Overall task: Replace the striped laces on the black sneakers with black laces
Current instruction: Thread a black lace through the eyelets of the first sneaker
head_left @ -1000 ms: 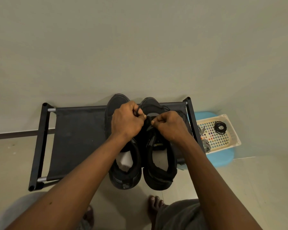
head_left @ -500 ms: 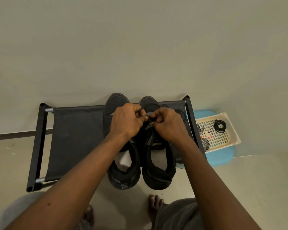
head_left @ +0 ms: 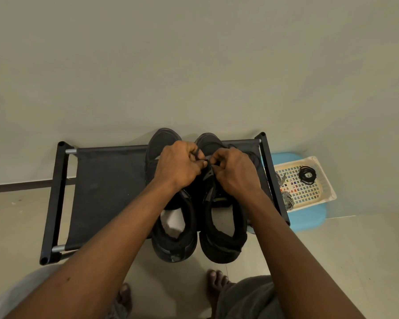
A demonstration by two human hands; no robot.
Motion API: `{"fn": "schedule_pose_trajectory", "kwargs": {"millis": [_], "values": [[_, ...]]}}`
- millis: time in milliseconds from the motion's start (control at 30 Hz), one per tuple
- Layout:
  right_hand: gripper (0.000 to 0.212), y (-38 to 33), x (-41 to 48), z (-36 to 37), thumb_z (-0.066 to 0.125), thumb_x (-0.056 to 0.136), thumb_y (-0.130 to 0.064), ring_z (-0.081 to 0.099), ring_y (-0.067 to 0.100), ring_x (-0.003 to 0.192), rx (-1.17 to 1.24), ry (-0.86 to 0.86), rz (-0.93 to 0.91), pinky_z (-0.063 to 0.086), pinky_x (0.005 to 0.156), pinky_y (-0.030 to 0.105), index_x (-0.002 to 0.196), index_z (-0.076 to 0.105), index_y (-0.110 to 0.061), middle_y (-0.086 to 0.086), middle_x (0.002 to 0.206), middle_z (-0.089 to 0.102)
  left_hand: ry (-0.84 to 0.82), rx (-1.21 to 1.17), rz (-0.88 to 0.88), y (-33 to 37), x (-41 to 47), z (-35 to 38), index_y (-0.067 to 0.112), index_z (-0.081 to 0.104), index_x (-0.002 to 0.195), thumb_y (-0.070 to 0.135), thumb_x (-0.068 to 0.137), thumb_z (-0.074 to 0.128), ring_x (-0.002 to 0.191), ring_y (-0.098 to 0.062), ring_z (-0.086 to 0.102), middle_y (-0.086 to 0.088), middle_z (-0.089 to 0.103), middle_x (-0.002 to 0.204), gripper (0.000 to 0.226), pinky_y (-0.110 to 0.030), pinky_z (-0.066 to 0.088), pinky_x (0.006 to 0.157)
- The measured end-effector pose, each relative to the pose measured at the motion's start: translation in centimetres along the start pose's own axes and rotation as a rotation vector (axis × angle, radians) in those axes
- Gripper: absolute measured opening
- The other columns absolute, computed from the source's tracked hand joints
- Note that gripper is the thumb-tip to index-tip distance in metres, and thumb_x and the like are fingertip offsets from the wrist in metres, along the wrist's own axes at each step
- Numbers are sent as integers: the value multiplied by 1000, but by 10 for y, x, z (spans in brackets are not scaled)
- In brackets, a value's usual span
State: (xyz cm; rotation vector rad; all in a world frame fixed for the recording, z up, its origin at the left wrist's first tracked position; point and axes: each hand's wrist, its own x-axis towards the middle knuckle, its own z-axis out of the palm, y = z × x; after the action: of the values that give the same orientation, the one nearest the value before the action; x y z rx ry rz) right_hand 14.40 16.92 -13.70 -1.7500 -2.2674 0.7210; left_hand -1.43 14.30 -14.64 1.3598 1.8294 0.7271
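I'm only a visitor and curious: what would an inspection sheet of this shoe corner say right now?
Surface: black fabric rack on a tiled floor.
Job's things: left sneaker and right sneaker on the rack; black lace above the right sneaker; coiled lace and striped laces in the cream basket.
Clutter: white paper inside the left sneaker; blue base under the basket.
Hands: left hand and right hand both pinch the black lace.
Cables: nothing seen.
Surroundings: plain wall; a bare foot.

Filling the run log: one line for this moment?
left hand: pinches black lace | right hand: pinches it at sneaker eyelets | coiled lace, striped laces: in basket
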Motion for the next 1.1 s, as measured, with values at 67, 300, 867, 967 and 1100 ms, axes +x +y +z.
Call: {"fn": "schedule_pose_trajectory", "kwargs": {"millis": [67,300,867,967,1100], "values": [[6,0,2,2,64,95,-20,52,16,81,-46,-16,-14,43,72,32,98,68,-22,-3,92,53,2,35,10,1,-1,0,25,72,85,29,87,83,74,-9,70,7,71,74,12,-39,61,79],[8,4,4,-11,67,90,-12,66,20,80,76,-22,153,53,74,33,82,69,-15,2,81,70,9,100,44,5,-4,1,27,50,136,46,82,84,88,-14,68,10,68,88,67,-40,58,84],[27,14,-7,-35,80,83,-38,66,13,87,254,-146,285,53,76,32,100,64,-24,-4,92,69,12,122,261,11,3,19,31,78,97,24,90,75,78,-5,69,14,74,84,10,-36,60,77],[48,12,-10,-31,83,76,-42,62,16,93,153,-269,310,51,74,32,111,57,-23,-3,101,64,14,129,231,14,6,22,29,78,93,19,87,75,74,-5,68,14,72,77,12,-34,60,75],[35,6,-12,-34,76,79,-34,64,19,89,90,-207,297,53,75,34,108,62,-21,0,96,67,0,134,229,12,7,23,30,77,95,19,88,75,75,-5,68,16,72,77,12,-34,60,76]]}}
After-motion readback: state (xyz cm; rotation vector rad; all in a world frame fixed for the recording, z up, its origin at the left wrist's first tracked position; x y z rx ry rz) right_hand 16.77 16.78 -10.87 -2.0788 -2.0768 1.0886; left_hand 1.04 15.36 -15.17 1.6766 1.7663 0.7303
